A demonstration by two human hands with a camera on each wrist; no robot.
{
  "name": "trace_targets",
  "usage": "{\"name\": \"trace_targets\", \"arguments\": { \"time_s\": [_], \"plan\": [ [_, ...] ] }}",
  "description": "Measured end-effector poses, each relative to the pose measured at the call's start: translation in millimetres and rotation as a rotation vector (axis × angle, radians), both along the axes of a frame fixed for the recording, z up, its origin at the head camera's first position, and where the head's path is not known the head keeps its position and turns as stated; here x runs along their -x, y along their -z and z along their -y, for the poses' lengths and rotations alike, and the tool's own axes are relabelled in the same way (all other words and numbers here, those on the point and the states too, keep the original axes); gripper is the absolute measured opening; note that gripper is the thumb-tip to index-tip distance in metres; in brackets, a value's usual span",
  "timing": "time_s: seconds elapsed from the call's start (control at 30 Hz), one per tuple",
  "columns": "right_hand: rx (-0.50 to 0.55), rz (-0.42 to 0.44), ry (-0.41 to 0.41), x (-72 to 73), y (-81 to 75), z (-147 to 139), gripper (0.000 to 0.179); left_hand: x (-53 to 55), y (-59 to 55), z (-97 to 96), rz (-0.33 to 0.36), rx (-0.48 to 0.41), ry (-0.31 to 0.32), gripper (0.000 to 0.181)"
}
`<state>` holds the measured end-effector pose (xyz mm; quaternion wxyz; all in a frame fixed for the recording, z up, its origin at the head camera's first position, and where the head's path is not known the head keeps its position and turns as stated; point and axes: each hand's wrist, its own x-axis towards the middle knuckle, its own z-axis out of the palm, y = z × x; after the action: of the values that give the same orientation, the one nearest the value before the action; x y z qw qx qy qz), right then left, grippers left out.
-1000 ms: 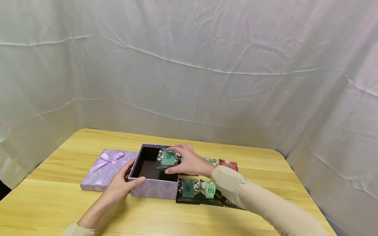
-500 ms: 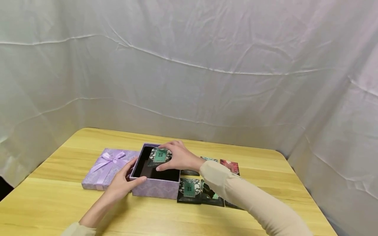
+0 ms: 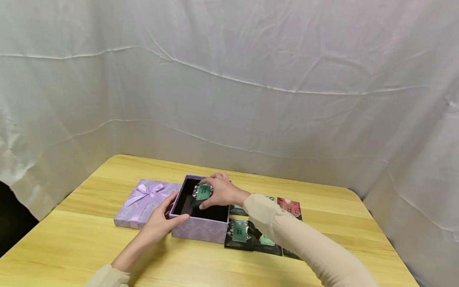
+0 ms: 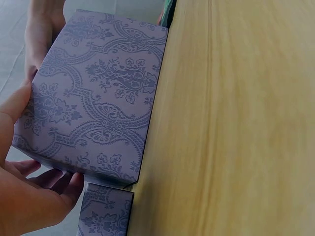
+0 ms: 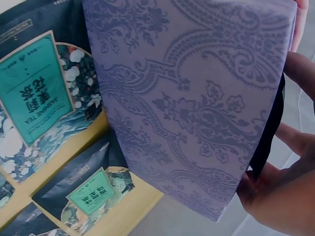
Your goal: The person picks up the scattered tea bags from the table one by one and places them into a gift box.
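Note:
A purple patterned gift box [image 3: 201,230] stands uncovered, its dark inside facing up. My left hand [image 3: 157,224] holds its near left corner, with the thumb at the front rim and the fingers against the left wall, as the left wrist view [image 4: 39,196] also shows. Over the box opening, my right hand [image 3: 226,192] pinches a dark tea sachet [image 3: 203,193] with a green label. That sachet is tilted and partly below the rim; its lower end is hard to make out. In the right wrist view, the box wall [image 5: 187,98] hides most of the sachet.
Left of the box lies its purple lid [image 3: 143,207] with a ribbon bow. Several tea sachets lie to the right, including a green-labelled jasmine one [image 3: 239,235] close against the box and a red one [image 3: 289,207]. My right sleeve [image 3: 297,235] covers part of them.
My right hand has carried the tea sachet leftward over the box and then slightly lower into it. My left hand has stayed on the box corner. The head view has turned slightly left.

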<state>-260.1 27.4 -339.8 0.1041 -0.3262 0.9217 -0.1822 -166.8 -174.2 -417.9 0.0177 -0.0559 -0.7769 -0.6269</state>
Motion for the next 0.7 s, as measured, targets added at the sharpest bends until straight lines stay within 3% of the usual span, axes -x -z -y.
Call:
{"name": "trace_targets", "arguments": {
  "time_s": [0.37, 0.7],
  "plan": [
    [-0.058, -0.009, -0.007, 1.1, 0.5, 9.8, 0.072, 1.6, -0.5, -0.3, -0.007, -0.022, 0.021, 0.078],
    [-0.061, -0.01, -0.023, -1.0, 7.9, 15.0, 0.071, 1.0, -1.3, -1.2, 0.005, -0.001, -0.001, 0.08]
  ]
}}
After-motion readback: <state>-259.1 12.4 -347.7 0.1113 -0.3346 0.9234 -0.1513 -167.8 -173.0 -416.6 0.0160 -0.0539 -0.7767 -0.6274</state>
